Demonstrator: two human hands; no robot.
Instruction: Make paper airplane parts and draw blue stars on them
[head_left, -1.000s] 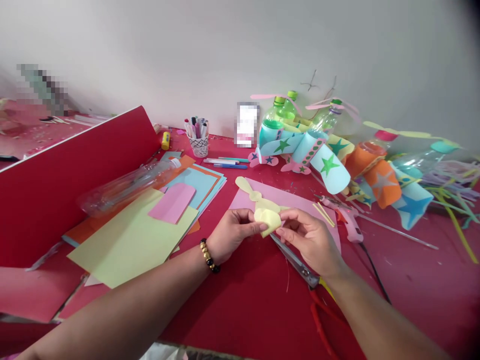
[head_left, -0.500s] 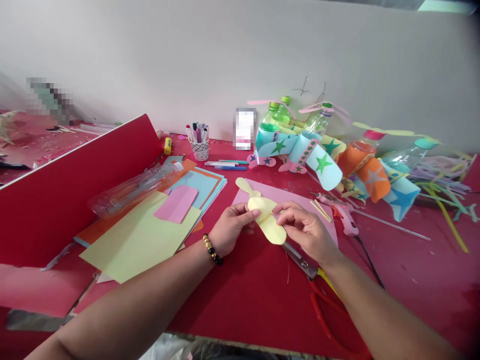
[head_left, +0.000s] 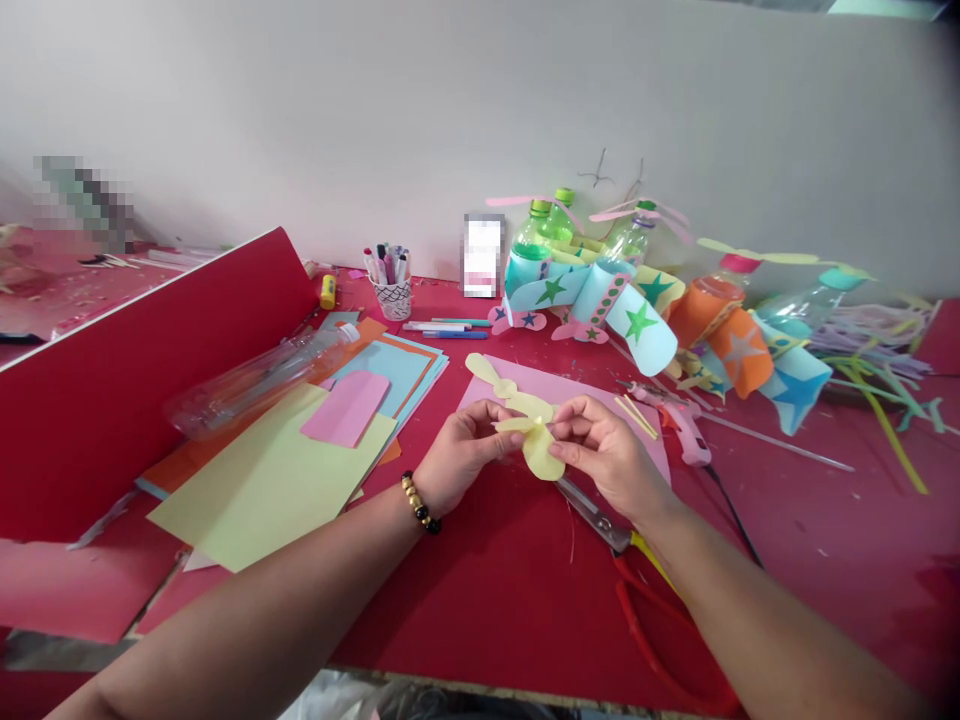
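Observation:
My left hand (head_left: 461, 455), with a bead bracelet at the wrist, and my right hand (head_left: 604, 450) both pinch a small pale yellow paper cutout (head_left: 538, 445) just above the red table (head_left: 487, 600). The paper is folded or bent between my fingertips, a rounded lobe hanging down. Another yellow propeller-shaped cutout (head_left: 499, 380) lies on a pink sheet (head_left: 577, 395) right behind my hands. Scissors with red handles (head_left: 622, 545) lie under my right wrist.
Stacked coloured paper (head_left: 300, 440) and a clear plastic bottle (head_left: 255, 380) lie at left beside a red board (head_left: 135, 390). A cup of markers (head_left: 391, 280), decorated bottle planes (head_left: 600, 290), a pink glue gun (head_left: 679, 420) and straws (head_left: 885, 380) fill the back and right.
The yellow cutout was flat and stretched between my hands half a second ago; now it is bent at the middle, and both hands have drawn slightly closer together.

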